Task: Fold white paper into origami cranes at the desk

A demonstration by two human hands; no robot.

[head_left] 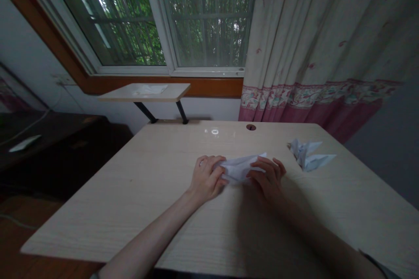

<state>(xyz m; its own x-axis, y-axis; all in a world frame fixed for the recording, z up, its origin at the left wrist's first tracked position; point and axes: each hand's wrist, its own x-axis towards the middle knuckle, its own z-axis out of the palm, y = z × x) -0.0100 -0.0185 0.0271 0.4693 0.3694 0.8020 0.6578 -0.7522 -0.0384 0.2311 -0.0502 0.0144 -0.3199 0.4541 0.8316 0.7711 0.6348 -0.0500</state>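
A folded piece of white paper (238,170) lies on the wooden desk (157,192), between my two hands. My left hand (207,178) grips the paper's left end, fingers curled over the top and thumb along the near side. At the right end, my right hand (267,178) holds the paper with bent fingers resting on it. Part of each end is hidden beneath the fingers. To the right of my right hand sits a folded white paper shape (307,155) with pointed flaps spreading to the right.
A small raised shelf (118,91) on black legs stands at the desk's back left, with white paper (150,89) on it. A round cable hole (251,127) is near the back edge. Behind are a window (209,30) and a curtain (294,43). A dark cabinet (49,148) stands left.
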